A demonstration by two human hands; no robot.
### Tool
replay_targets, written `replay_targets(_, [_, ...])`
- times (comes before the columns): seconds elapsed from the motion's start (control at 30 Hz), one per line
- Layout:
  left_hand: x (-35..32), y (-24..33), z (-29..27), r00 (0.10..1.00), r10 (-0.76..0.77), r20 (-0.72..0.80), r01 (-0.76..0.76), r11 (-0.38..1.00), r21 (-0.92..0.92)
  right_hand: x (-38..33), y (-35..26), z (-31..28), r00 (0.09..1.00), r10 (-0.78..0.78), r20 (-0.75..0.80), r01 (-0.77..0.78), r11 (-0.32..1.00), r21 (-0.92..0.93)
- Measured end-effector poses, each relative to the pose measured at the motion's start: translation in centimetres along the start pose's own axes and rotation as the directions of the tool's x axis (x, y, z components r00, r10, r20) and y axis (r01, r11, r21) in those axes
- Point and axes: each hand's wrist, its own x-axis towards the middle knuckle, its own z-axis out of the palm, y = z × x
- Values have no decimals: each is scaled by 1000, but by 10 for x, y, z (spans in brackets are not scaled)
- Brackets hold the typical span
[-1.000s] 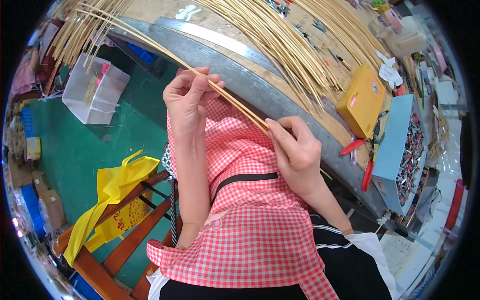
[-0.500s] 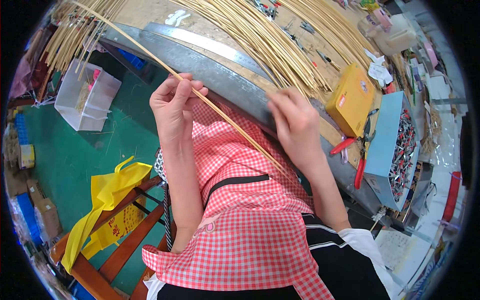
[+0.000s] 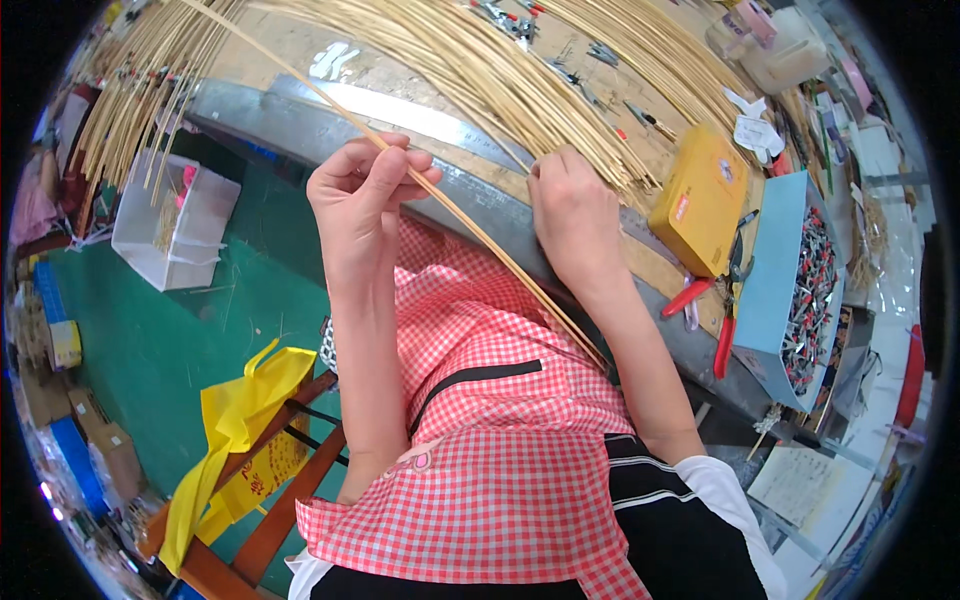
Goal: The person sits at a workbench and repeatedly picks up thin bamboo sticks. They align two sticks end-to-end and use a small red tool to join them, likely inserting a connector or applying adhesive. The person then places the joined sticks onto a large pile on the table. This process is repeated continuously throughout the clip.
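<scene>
My left hand (image 3: 365, 195) pinches a long thin pale wooden stick (image 3: 490, 243) between thumb and fingers. The stick runs slantwise from the far left, over the bench edge, down to my red checked apron (image 3: 500, 480). My right hand (image 3: 578, 215) is closed at the front edge of the bench, close to the near ends of a loose bundle of similar sticks (image 3: 520, 85). Its fingertips are turned away, so whatever they hold is hidden. A metal ruler (image 3: 425, 122) lies between the hands and the bundle.
Right of my right hand are a yellow box (image 3: 700, 200), red-handled pliers (image 3: 727, 330) and a light blue box (image 3: 770, 270) full of small clips. More sticks (image 3: 190, 55) overhang the bench at far left, above a white bin (image 3: 145, 235). A wooden chair (image 3: 290, 500) carries a yellow bag (image 3: 240, 410).
My right hand has moved slightly away from me and left, toward the bundle's ends. The left hand still pinches the stick, now a little further right; its near end sits lower.
</scene>
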Motion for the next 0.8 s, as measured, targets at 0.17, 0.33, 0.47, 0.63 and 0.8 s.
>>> replay_targets(0.17, [14, -9, 10, 990, -132, 56, 128, 989, 69, -13, -2, -22, 993, 87, -79, -65, 967, 248])
replay_targets(0.33, [8, -18, 21, 963, -224, 153, 210, 973, 100, -50, 4, -58, 931, 364, -21, -281, 753, 595])
replay_targets(0.47, [-8, -13, 31, 970, -199, 139, 186, 978, 96, -92, -5, -74, 879, 471, 74, -354, 541, 763])
replay_targets(0.63, [-23, -4, 40, 980, -89, 180, 74, 993, 93, -118, -6, -82, 919, 378, 114, -322, 549, 772])
replay_targets(0.8, [-38, -14, 33, 997, -74, 16, 74, 997, 7, -118, 2, -74, 975, 212, 69, -200, 696, 690])
